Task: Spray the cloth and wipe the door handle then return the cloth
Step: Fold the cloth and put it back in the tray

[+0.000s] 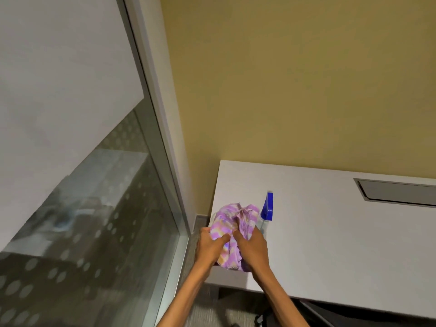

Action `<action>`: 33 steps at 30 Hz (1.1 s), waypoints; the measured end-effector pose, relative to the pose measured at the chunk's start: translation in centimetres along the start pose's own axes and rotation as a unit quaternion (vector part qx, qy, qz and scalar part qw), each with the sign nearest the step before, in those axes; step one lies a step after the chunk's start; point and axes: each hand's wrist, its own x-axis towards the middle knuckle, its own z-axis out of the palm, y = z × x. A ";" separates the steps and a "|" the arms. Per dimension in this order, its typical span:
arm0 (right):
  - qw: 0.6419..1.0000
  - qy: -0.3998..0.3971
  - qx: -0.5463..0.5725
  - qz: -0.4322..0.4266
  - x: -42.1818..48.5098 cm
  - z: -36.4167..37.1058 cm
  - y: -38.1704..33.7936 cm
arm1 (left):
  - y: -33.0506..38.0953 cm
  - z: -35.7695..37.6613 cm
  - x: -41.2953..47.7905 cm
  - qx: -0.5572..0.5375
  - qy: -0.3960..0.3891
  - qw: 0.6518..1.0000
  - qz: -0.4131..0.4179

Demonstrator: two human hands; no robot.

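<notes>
Both hands meet at the near left corner of the white desk (pixel 330 232), gripping one bundle between them. Left hand (pixel 211 246): fingers curled round the left side of the cloth, thumb laid across its front. Right hand (pixel 251 247): fingers wrapped over the right side, thumb pressed into the folds. Forearms enter from the bottom edge and converge on the bundle.

Cloth (pixel 232 228): bunched, purple and white with pale orange patches; held over the desk corner, its lower edge hanging past the front lip. Whether its underside rests on the desk cannot be told.

Spray bottle (pixel 266 208): blue trigger head, clear body, standing on the desk just beside the cloth, on its right. The bundle and the right hand hide most of the body; contact between bottle and cloth cannot be told.

Recessed grey panel (pixel 398 192): set into the desktop at the far right, well apart from the hands, partly cut off by the picture edge.

Yellow wall (pixel 295 79): behind the desk, meeting its back edge.

Glass partition (pixel 94 220): left of the desk, in a pale metal frame (pixel 165 149); upper part frosted white, lower part clear with rows of pale dots. Reflections blur what lies behind it.

Grey carpet (pixel 207 312): visible between the arms, below the desk front. Dark objects under the desk at lower right are too dim to identify.
</notes>
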 end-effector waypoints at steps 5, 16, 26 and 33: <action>0.999 0.013 -0.047 0.002 4.2 1.0 -0.3 | 0.6 1.0 2.5 0.067 -0.003 0.998 -0.013; 0.988 0.026 -0.137 0.062 11.2 3.9 2.2 | -1.3 3.5 8.1 0.151 -0.029 0.988 -0.016; 0.984 0.044 -0.126 0.122 13.6 6.5 5.4 | -3.0 3.7 10.9 0.210 -0.082 0.974 0.016; 0.983 0.026 -0.145 0.113 15.2 7.3 6.8 | -2.6 3.2 12.0 0.330 -0.164 0.929 -0.012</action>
